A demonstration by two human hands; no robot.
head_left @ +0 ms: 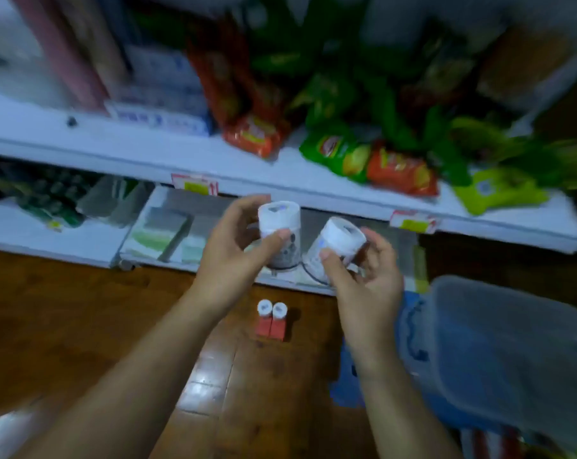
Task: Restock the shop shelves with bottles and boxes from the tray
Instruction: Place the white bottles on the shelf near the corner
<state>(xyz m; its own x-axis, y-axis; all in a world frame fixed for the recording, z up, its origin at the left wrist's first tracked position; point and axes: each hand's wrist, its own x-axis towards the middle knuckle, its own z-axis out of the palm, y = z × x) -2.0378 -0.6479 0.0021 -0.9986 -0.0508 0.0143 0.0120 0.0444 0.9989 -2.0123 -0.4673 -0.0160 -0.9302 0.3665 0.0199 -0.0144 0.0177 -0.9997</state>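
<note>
My left hand [237,246] grips a white-capped bottle [280,226] held upright, thumb across its label. My right hand [363,273] grips a second white-capped bottle [336,243], tilted to the left. Both bottles hover in front of the lower white shelf [214,263]. Two small red bottles with white caps [271,321] stand side by side on the wooden floor below my hands. A translucent plastic tray [512,352] sits at the lower right; its contents are too blurred to make out.
The upper white shelf [181,157] carries red and green snack bags [363,157] and stacked boxes [161,94] on the left. Flat packets [161,233] lie on the lower shelf. Yellow price tags [194,185] hang on the shelf edge. A blue cloth [350,385] lies under the tray.
</note>
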